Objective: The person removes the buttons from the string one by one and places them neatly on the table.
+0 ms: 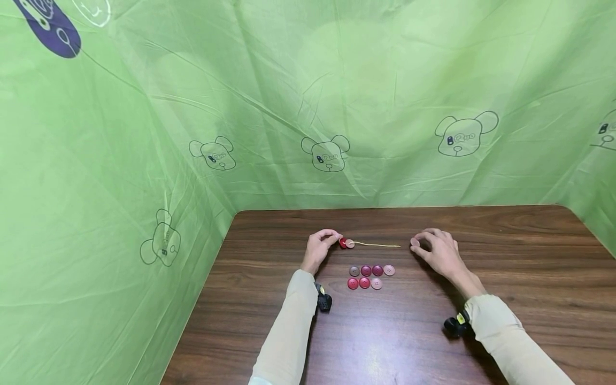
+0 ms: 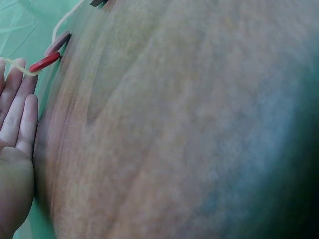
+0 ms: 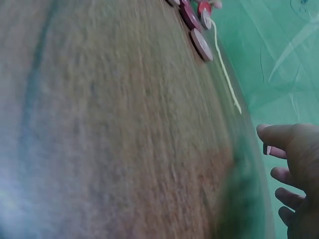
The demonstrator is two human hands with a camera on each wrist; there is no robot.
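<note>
Near the far side of the table my left hand (image 1: 318, 248) pinches a pale yellow string (image 1: 377, 245), right beside a red button (image 1: 343, 243). A pale pink button (image 1: 350, 244) is also threaded on the string, overlapping the red one. In the left wrist view both the red button (image 2: 45, 62) and the string's short tail by the fingertips show. To the right, my right hand (image 1: 440, 254) holds another pale pink button (image 1: 415, 242) between thumb and fingers, off the string's free end. Only a sliver of that button (image 3: 266, 149) shows in the right wrist view.
Nearer me, loose buttons lie in two rows: a grey-brown one (image 1: 354, 271), purple-red ones (image 1: 366, 271), red ones (image 1: 353, 283) and pale pink ones (image 1: 389, 270). The wooden table (image 1: 269, 321) ends in front of a green cloth backdrop (image 1: 269, 187).
</note>
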